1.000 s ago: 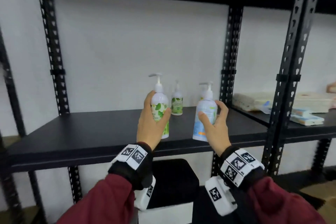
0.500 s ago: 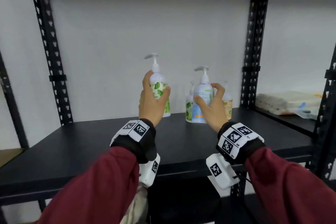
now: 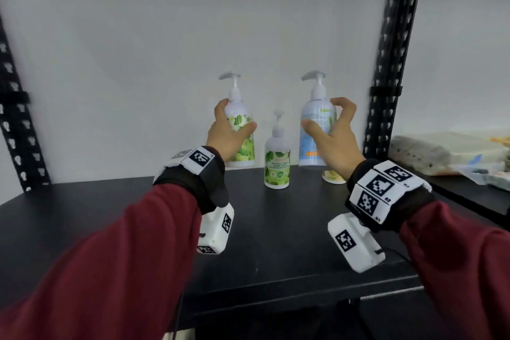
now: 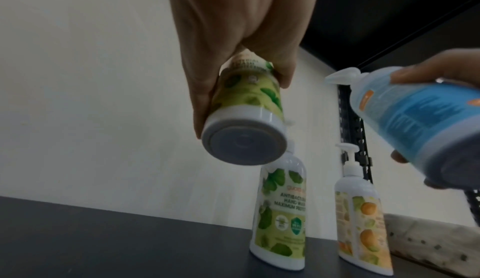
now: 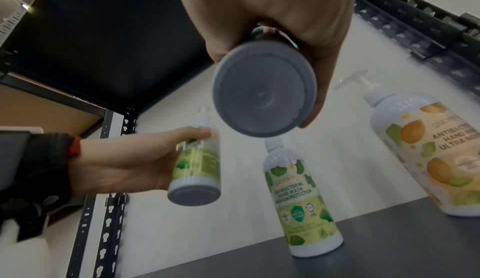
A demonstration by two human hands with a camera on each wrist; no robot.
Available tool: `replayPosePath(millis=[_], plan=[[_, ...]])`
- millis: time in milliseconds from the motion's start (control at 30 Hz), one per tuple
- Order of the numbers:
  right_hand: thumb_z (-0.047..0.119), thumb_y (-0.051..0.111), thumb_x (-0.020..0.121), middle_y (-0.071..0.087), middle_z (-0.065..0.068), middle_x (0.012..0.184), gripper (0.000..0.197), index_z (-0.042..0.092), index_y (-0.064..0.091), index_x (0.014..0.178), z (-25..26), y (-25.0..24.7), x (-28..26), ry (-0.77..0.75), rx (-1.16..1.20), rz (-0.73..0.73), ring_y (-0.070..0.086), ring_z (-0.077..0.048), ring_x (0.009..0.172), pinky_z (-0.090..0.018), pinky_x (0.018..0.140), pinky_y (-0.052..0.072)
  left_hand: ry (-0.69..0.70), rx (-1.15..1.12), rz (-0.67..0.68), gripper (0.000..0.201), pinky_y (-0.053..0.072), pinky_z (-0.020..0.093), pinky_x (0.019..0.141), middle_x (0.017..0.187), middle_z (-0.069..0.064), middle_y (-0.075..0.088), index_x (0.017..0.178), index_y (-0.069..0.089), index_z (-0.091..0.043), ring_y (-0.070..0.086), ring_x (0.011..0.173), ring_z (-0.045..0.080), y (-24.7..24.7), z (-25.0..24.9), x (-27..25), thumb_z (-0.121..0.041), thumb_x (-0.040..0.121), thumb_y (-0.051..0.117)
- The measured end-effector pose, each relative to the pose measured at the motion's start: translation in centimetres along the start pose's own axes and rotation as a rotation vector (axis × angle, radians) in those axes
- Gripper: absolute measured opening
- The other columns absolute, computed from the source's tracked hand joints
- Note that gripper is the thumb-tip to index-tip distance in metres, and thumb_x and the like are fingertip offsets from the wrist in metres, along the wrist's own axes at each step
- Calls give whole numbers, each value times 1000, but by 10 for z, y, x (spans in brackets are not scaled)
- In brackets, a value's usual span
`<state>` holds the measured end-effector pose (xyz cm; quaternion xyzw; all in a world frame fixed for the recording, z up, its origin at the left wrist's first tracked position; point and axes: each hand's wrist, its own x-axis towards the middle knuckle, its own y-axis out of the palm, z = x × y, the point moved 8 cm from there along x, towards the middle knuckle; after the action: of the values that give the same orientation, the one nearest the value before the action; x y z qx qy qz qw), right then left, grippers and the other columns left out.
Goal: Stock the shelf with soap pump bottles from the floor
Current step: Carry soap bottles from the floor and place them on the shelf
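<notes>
My left hand [image 3: 226,132] grips a green-leaf pump bottle [image 3: 239,130] and holds it in the air above the black shelf [image 3: 110,223]; its round base [image 4: 244,142] shows in the left wrist view. My right hand [image 3: 328,132] grips a blue-label pump bottle [image 3: 317,130], also off the shelf, its grey base [image 5: 263,88] facing the right wrist camera. Between them a second green-leaf bottle [image 3: 277,163] stands upright at the back of the shelf. An orange-fruit bottle [image 5: 426,155] stands to its right, mostly hidden behind my right hand in the head view.
A white wall [image 3: 165,36] closes the back of the shelf. Black perforated uprights [image 3: 389,63] frame the bay, one at the right and another at the far left [image 3: 16,124]. Folded cloth-like packs [image 3: 441,154] lie on the neighbouring shelf to the right.
Both hands have carried their bottles forward over the shelf toward the back wall, and the standing bottles now sit between and behind them.
</notes>
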<state>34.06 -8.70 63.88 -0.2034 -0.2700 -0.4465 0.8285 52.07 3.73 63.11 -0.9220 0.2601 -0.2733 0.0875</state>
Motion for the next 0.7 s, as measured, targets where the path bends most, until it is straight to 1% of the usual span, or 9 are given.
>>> replayPosePath(millis=[33, 100, 133, 167, 267, 333, 433, 533, 700], plan=[[15, 58, 90, 54, -9, 96, 44, 27, 22, 112, -2, -1, 1, 8, 4, 3, 58, -17, 70, -15, 55, 51, -16, 24, 7, 69, 47, 44, 96, 112, 6, 54, 140, 24, -19, 58, 106, 30, 3, 5, 2, -24, 86, 66], [16, 59, 90, 54, -7, 94, 45, 28, 22, 113, -7, -2, 4, 19, 9, 4, 59, -20, 73, -24, 62, 53, -52, 65, 40, 67, 46, 44, 96, 112, 8, 54, 137, 26, -16, 57, 108, 31, 12, 14, 5, -22, 85, 67], [16, 59, 89, 54, -6, 92, 45, 28, 22, 113, -9, -2, 6, 23, 10, 7, 59, -21, 74, -27, 65, 53, -71, 82, 60, 67, 46, 43, 96, 114, 9, 54, 137, 25, -15, 56, 109, 32, 16, 19, 5, -21, 85, 67], [16, 59, 89, 54, -4, 90, 45, 28, 22, 113, -10, -2, 7, 26, 14, 12, 59, -21, 73, -29, 66, 53, -89, 103, 79, 68, 46, 42, 96, 118, 11, 54, 137, 25, -14, 56, 110, 32, 21, 23, 6, -21, 85, 67], [14, 59, 90, 53, -1, 86, 45, 27, 22, 114, -12, 2, 8, 25, 52, 35, 59, -17, 70, -27, 63, 53, -124, 166, 107, 70, 47, 36, 91, 125, 16, 51, 140, 21, -11, 54, 112, 33, 30, 33, 10, -20, 87, 66], [13, 58, 90, 53, 0, 86, 45, 26, 22, 114, -12, 4, 10, 18, 71, 48, 60, -16, 70, -25, 62, 53, -158, 176, 103, 71, 47, 38, 92, 127, 18, 49, 139, 20, -10, 54, 112, 34, 34, 40, 15, -19, 86, 66], [13, 58, 91, 54, -1, 87, 45, 27, 21, 113, -11, 8, 12, 11, 86, 67, 60, -17, 71, -25, 63, 54, -207, 189, 94, 72, 47, 45, 95, 129, 20, 46, 136, 21, -9, 53, 112, 36, 39, 47, 21, -16, 83, 69], [14, 58, 91, 54, -1, 88, 45, 27, 21, 114, -11, 11, 12, 5, 104, 83, 61, -15, 70, -24, 63, 55, -238, 228, 127, 71, 46, 45, 96, 129, 20, 46, 134, 20, -6, 52, 114, 36, 47, 53, 23, -13, 83, 69], [13, 58, 91, 54, -1, 89, 45, 26, 21, 113, -11, 11, 15, 0, 123, 93, 61, -19, 73, -32, 70, 56, -274, 261, 134, 73, 46, 45, 96, 129, 20, 47, 134, 19, -5, 52, 115, 35, 51, 60, 24, -15, 83, 70]])
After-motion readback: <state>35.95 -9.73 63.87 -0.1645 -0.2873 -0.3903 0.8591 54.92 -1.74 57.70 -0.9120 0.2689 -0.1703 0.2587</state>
